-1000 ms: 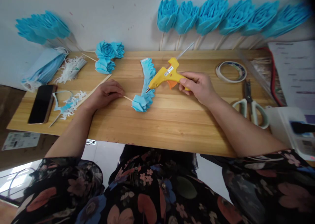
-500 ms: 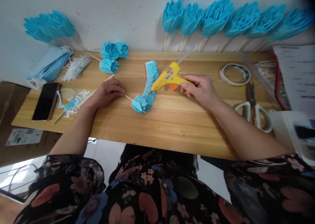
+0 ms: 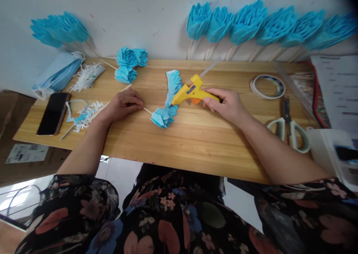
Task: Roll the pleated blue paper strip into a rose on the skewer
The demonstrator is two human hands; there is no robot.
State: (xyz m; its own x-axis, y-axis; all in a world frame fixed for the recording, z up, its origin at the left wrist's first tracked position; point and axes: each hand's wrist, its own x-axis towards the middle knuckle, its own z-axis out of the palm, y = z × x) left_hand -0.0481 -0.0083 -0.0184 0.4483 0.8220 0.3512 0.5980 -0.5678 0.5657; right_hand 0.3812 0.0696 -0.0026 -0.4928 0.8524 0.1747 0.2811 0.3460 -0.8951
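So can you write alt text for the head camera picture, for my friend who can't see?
A person's right hand holds a yellow glue gun, its tip at a ruffled blue strip running from a blue flower, while the left hand holds the flower's stick. A phone, tape and scissors lie on the wooden table, and more blue flowers line the wall.

The hands (image 3: 125,104) are bare, and the black top (image 3: 152,200), its sleeves (image 3: 102,194) loose, carries pink and blue flowers (image 3: 104,236) and rust-red leaves (image 3: 167,233).
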